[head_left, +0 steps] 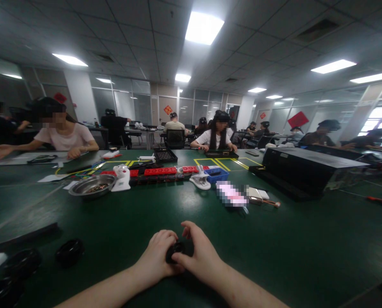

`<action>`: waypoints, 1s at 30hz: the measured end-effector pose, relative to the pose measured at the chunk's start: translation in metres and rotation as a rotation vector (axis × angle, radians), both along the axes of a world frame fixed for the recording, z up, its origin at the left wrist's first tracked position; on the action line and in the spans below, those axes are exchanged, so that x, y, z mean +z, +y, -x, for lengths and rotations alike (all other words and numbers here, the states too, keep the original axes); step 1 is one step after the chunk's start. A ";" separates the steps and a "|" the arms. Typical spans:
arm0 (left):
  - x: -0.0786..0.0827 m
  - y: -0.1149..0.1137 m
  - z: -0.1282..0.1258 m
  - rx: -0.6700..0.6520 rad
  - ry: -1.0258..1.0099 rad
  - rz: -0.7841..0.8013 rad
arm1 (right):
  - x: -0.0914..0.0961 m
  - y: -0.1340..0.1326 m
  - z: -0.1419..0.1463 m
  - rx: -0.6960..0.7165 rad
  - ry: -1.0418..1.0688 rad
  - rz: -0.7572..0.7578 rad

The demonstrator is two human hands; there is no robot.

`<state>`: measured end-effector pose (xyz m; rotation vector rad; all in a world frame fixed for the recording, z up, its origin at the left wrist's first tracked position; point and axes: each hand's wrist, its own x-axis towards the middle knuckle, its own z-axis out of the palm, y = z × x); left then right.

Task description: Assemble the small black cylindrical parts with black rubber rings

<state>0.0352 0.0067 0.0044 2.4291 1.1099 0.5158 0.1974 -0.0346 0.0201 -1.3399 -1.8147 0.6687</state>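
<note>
Both my hands meet low in the middle of the green table (306,239). My left hand (157,254) is curled, and my right hand (199,254) pinches from the other side. Between them they grip a small round black part (174,251), mostly hidden by the fingers. Several similar black round parts (69,251) lie on the table to my left, apart from my hands.
A metal bowl (92,186), white holders (122,178), red and black strips (160,171), a blue bin (217,174) and a large black box (306,169) stand further back. A black bar (21,237) lies at left. Other people sit at far tables.
</note>
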 end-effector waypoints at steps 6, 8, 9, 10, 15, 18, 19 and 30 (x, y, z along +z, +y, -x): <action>-0.004 0.003 0.001 -0.015 0.002 0.012 | 0.004 -0.004 0.002 0.186 -0.007 -0.026; -0.005 0.004 0.001 -0.015 -0.001 0.010 | 0.006 -0.006 0.000 0.240 0.003 -0.032; -0.006 0.004 0.001 -0.013 0.000 0.006 | 0.006 -0.006 -0.001 0.231 0.004 -0.029; -0.006 0.004 0.001 -0.012 0.000 0.001 | 0.005 -0.005 -0.001 0.201 0.003 -0.025; -0.005 0.002 0.000 0.002 -0.011 -0.019 | -0.001 0.000 0.002 0.016 -0.021 -0.004; -0.006 0.003 0.000 0.001 -0.009 -0.011 | 0.000 0.000 0.004 0.048 -0.037 0.006; -0.006 0.003 0.000 -0.004 -0.006 -0.002 | 0.002 -0.001 0.004 0.094 -0.035 -0.001; -0.003 0.002 0.002 -0.013 -0.008 0.019 | 0.003 -0.002 0.002 0.031 -0.011 0.023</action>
